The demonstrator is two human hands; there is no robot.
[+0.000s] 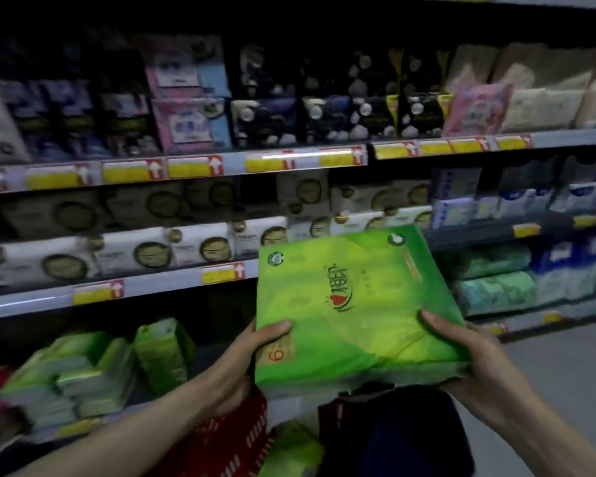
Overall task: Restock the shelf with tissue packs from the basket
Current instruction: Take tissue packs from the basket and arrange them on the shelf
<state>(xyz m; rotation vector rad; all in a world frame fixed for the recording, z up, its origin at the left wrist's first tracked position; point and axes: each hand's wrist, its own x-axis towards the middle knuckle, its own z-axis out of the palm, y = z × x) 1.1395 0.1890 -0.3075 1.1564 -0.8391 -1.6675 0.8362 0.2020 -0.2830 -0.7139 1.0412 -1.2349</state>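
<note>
Dim shelf [31, 304], green tissue pack [355, 304], left hand [234, 366] and right hand [479, 359] outstretched, fingers [276, 327] clamped on its corners

A single wide-angle view, worn on the person's head, looks forward and a little down at the shelves [193, 166], whose front edges slant and bend across the frame. Both forearms enter from the bottom edge. The left hand [241, 359] and right hand [468, 352] hold the pack [355, 304] close to the lens. The floor [547, 373] shows at lower right.
</note>
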